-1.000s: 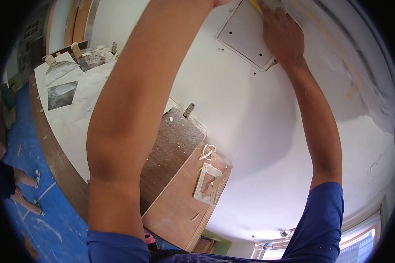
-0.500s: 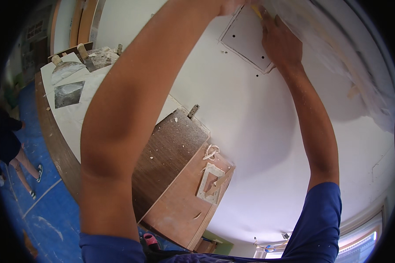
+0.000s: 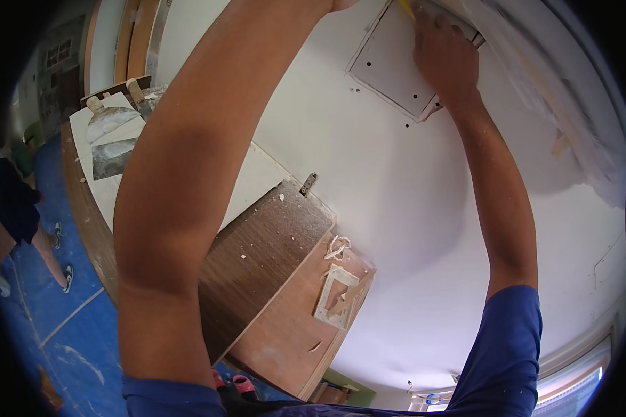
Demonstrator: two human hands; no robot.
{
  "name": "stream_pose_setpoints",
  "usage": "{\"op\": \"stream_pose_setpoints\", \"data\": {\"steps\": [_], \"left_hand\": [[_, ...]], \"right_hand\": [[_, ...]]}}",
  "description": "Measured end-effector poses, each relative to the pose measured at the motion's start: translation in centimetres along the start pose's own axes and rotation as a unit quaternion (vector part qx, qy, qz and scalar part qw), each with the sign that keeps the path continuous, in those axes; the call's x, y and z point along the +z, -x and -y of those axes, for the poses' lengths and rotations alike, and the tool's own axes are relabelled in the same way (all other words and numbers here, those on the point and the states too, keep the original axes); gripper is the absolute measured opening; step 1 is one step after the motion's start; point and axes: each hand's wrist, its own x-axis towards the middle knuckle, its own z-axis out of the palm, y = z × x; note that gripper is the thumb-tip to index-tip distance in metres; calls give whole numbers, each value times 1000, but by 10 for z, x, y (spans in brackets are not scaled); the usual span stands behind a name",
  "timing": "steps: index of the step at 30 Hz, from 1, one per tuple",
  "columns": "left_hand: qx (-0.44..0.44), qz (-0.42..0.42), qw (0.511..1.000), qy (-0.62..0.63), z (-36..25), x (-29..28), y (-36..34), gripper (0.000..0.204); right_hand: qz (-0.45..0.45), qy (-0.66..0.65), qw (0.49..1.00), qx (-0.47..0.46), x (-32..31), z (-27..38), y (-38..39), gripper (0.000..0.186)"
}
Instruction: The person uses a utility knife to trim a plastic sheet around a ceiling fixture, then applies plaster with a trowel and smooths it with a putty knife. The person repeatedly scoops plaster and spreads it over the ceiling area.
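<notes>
Both my arms reach up to a white wall. My right hand point(image 3: 446, 55) is closed around a small tool with a yellow part point(image 3: 405, 8) and presses it against the upper right edge of a square white panel point(image 3: 389, 66) set in the wall. The panel has a few small dark holes, and its lower corner stands slightly off the wall. My left forearm point(image 3: 188, 174) rises through the middle of the view, and its hand passes out beyond the top edge.
Below stand brown wooden cabinet tops point(image 3: 271, 243) with chips, a white rectangular frame piece point(image 3: 337, 295) and a curl of white cord. A white board point(image 3: 108, 167) carries wide putty knives point(image 3: 108, 121). Blue sheeting point(image 3: 62, 313) covers the floor, with another person's legs point(image 3: 45, 250) at left.
My right hand has stayed at the panel's upper edge while the view shifted slightly. The person at left has stepped farther along the blue floor.
</notes>
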Motion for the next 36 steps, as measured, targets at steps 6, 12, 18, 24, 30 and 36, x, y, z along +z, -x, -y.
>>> {"op": "stream_pose_setpoints", "data": {"steps": [6,12,18,24,30,36], "left_hand": [[11,-19,999,-50,0,-14,7,36],[-71,-100,966,-227,7,4,43,43],[52,-165,830,-530,140,-28,23,50],[109,-127,758,-630,180,14,-31,51],[116,-129,709,-683,180,25,-28,61],[188,-46,656,-730,176,7,-12,68]], "right_hand": [[42,-2,999,4,-6,10,10,42],[69,-30,996,49,1,-2,23,43],[88,-65,994,24,-79,-4,64,46],[127,-112,982,85,-164,-36,195,66],[66,-112,987,90,-170,-70,290,61],[18,-47,996,80,-161,-69,310,49]]}}
